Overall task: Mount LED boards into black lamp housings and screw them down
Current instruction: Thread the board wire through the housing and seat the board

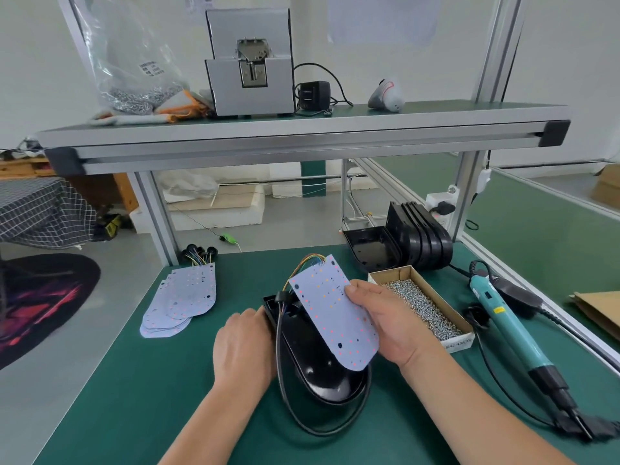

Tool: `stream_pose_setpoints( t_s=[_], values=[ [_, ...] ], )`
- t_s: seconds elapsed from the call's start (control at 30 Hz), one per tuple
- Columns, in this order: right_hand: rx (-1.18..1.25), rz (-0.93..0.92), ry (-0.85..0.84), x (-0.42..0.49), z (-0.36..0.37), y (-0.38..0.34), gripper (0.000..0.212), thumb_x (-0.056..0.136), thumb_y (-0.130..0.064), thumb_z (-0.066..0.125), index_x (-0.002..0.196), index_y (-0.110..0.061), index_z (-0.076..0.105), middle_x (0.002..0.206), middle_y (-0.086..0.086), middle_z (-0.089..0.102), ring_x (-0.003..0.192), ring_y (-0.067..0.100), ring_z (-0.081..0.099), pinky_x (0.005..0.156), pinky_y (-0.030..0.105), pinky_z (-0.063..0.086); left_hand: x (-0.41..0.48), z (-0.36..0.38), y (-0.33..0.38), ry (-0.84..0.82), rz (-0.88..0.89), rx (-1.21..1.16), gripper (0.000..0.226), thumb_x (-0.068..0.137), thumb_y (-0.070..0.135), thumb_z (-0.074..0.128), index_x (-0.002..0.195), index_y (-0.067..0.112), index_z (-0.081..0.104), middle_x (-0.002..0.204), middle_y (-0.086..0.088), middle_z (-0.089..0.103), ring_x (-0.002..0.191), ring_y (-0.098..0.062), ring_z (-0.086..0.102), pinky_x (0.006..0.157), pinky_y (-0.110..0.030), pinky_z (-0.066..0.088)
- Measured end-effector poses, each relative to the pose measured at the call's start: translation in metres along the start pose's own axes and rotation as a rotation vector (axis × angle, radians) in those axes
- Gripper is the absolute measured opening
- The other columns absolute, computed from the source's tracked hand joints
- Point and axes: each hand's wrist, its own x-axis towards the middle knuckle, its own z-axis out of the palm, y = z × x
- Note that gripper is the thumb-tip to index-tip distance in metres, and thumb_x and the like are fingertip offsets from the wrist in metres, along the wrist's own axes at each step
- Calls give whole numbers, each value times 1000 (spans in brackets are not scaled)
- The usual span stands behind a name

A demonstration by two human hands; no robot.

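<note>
A black lamp housing [318, 370] lies open side up in the middle of the green bench mat. My right hand [389, 323] pinches the right edge of a white LED board [332, 310] and holds it tilted above the housing. Coloured wires run from the board's far end down to a black cable [281, 360] that loops around the housing. My left hand [245, 347] grips the housing's left side, fingers curled over its edge.
A stack of LED boards [181, 297] lies at the left. A cardboard box of screws [422, 303] sits right of the housing, a teal electric screwdriver [513, 327] beyond it. Empty black housings [402, 243] stand at the back right. An overhead shelf [302, 139] carries a screw feeder.
</note>
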Motion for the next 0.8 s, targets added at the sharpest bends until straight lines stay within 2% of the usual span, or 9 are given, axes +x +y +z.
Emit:
stream_pose_setpoints(
  t_s=[0.07, 0.2, 0.3, 0.37, 0.53, 0.6, 0.7, 0.73, 0.8],
  values=[
    [-29, 25, -2, -1, 0, 1, 26, 87, -24, 73, 99, -1, 75, 100, 21, 76, 80, 29, 74, 71, 34, 60, 0, -1, -2, -10, 18, 3, 24, 91, 22, 50, 73, 29, 35, 76, 9, 46, 77, -25, 55, 65, -35, 40],
    [-48, 14, 25, 1, -1, 0, 28, 86, -19, 77, 103, 3, 75, 100, 23, 76, 78, 30, 75, 70, 35, 60, 1, -2, -4, -13, 15, 124, 23, 91, 23, 45, 72, 26, 32, 72, 7, 43, 71, -24, 45, 67, -35, 37],
    [-23, -14, 54, 2, -2, -3, 23, 85, -21, 70, 93, -3, 82, 97, 20, 78, 77, 28, 77, 67, 34, 61, 1, 0, -3, -27, 5, 187, 14, 96, 25, 43, 83, 28, 41, 77, 5, 41, 77, -25, 46, 70, -37, 35],
    [-6, -32, 74, 1, -4, -6, 26, 83, -23, 71, 96, -2, 80, 99, 21, 78, 78, 29, 77, 69, 35, 62, 2, 1, -4, -41, -23, 182, 13, 100, 31, 41, 93, 33, 52, 83, 6, 42, 86, -25, 53, 74, -38, 37],
    [56, -71, 117, 0, -14, -19, 42, 86, -24, 65, 116, 7, 70, 102, 21, 78, 80, 29, 77, 67, 34, 62, 7, -1, -23, -76, -168, 55, 65, 99, 77, 19, 84, 26, 55, 86, 4, 52, 87, -26, 55, 86, -43, 44],
    [67, -84, 138, 0, -19, -22, 45, 85, -24, 64, 118, 7, 68, 101, 19, 78, 80, 28, 77, 66, 33, 61, 9, -1, -32, -41, -221, -82, 72, 100, 79, 18, 73, 20, 51, 74, 4, 58, 73, -23, 58, 82, -41, 46],
    [53, -83, 167, 3, -20, -16, 41, 87, -23, 65, 115, 6, 70, 104, 22, 77, 82, 30, 76, 69, 35, 61, 12, 4, -38, 76, -278, -370, 64, 99, 69, 42, 66, 15, 37, 52, 7, 43, 51, -23, 42, 58, -32, 37],
    [41, -79, 179, 4, -18, -13, 36, 89, -21, 65, 112, 5, 71, 104, 22, 77, 82, 30, 76, 70, 35, 61, 13, 6, -38, 95, -271, -495, 58, 95, 63, 51, 65, 15, 40, 54, 8, 44, 52, -20, 40, 57, -30, 38],
    [21, -69, 203, 6, -16, -7, 27, 93, -19, 64, 107, 2, 73, 103, 21, 77, 81, 29, 75, 69, 34, 60, 17, 9, -36, 97, -283, -984, 35, 91, 46, 62, 68, 19, 64, 76, 13, 69, 69, -12, 63, 73, -30, 53]
  ],
)
